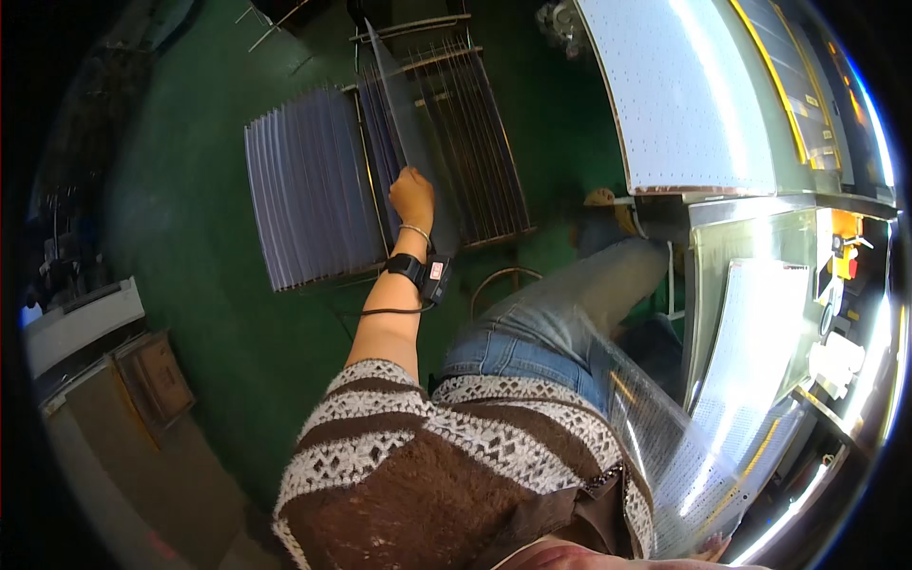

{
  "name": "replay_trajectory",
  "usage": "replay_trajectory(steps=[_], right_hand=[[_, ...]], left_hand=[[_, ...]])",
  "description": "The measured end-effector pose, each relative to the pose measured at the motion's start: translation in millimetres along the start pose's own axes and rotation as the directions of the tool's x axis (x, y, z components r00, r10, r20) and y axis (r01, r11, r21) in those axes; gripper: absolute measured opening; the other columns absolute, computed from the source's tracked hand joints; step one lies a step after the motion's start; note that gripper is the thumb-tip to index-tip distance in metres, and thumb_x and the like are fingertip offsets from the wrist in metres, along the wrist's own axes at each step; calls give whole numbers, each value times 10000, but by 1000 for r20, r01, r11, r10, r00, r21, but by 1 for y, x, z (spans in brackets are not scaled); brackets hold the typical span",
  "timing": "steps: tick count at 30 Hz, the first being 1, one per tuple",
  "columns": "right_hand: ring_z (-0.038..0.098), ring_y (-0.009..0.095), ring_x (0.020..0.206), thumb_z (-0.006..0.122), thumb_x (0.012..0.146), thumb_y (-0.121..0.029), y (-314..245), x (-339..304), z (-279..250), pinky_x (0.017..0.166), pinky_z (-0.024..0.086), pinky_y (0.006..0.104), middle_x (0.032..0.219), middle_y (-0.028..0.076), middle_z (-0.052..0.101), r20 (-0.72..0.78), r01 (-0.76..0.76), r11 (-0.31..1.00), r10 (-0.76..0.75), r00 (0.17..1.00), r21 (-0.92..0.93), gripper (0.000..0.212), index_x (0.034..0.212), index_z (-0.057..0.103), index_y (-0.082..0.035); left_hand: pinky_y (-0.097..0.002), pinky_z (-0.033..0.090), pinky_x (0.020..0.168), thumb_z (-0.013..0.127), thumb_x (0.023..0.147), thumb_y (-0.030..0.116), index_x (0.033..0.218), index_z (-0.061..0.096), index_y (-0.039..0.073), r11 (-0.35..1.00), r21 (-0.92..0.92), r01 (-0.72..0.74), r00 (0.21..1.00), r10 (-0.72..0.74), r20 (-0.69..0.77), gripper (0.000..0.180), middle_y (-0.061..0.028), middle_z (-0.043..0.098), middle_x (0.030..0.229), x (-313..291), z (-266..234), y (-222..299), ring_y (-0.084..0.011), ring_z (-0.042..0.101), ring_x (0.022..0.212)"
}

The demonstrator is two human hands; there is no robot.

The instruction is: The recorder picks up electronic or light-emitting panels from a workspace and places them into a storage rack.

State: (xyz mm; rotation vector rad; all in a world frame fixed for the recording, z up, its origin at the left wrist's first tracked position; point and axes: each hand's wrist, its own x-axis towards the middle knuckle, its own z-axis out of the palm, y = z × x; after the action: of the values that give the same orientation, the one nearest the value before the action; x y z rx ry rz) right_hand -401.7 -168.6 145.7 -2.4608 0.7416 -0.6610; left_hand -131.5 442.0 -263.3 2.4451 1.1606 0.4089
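My left hand (413,198) is stretched out over a wire rack, its fingers closed on the near edge of a thin translucent sheet (388,81). That sheet stands upright among the rack's slots. Several similar bluish sheets (313,190) fill the rack's left part, side by side. At the lower right, only some fingers of my right hand (712,548) show, at the corner of a clear dotted plastic sheet (655,408). They pinch its edge, and the sheet slants up beside my hip.
The rack's right part (475,142) shows bare wire dividers. Right of me runs a workbench with a large white dotted panel (684,104) and a smaller white sheet (760,332). A brown box (157,380) stands at the left on the green floor (209,332).
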Motion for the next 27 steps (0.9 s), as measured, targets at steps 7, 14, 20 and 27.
replay_trajectory(steps=[7, 14, 20, 27], right_hand=[[554, 226, 1000, 390, 931, -147, -16, 17, 10, 890, 435, 310, 1130, 162, 547, -64, 87, 993, -92, 994, -81, 311, 1177, 503, 5], [556, 224, 998, 394, 927, -141, -35, 30, 5, 884, 439, 308, 1138, 157, 544, -91, 139, 979, -154, 984, -150, 310, 1174, 505, 10], [557, 223, 997, 398, 924, -137, -47, 42, -6, 879, 443, 307, 1146, 153, 542, -119, 203, 961, -227, 967, -190, 309, 1171, 507, 14], [559, 221, 995, 403, 921, -132, -60, 57, -33, 874, 447, 305, 1154, 148, 539, -161, 319, 920, -359, 919, -230, 308, 1167, 509, 18]], left_hand=[[-463, 483, 610, 493, 804, 139, 745, 598, 6, 1000, -23, 17, 1000, -17, -8, 180, -237, 593, 689, 4, 17, 10, -399, 595, 674], [-453, 491, 650, 495, 814, 172, 780, 606, 2, 998, -22, 63, 997, -62, 50, 206, -238, 603, 743, 15, 24, 11, -394, 598, 726], [-440, 434, 827, 436, 804, 589, 1022, 547, -60, 964, 258, -71, 951, -13, 309, 694, -302, 528, 1058, 11, 21, 23, -397, 522, 1013], [-213, 437, 353, 157, 758, 755, 720, 622, -63, 959, -65, 276, -528, 208, 823, 941, -148, 594, 553, -100, -116, 162, -140, 571, 413]])
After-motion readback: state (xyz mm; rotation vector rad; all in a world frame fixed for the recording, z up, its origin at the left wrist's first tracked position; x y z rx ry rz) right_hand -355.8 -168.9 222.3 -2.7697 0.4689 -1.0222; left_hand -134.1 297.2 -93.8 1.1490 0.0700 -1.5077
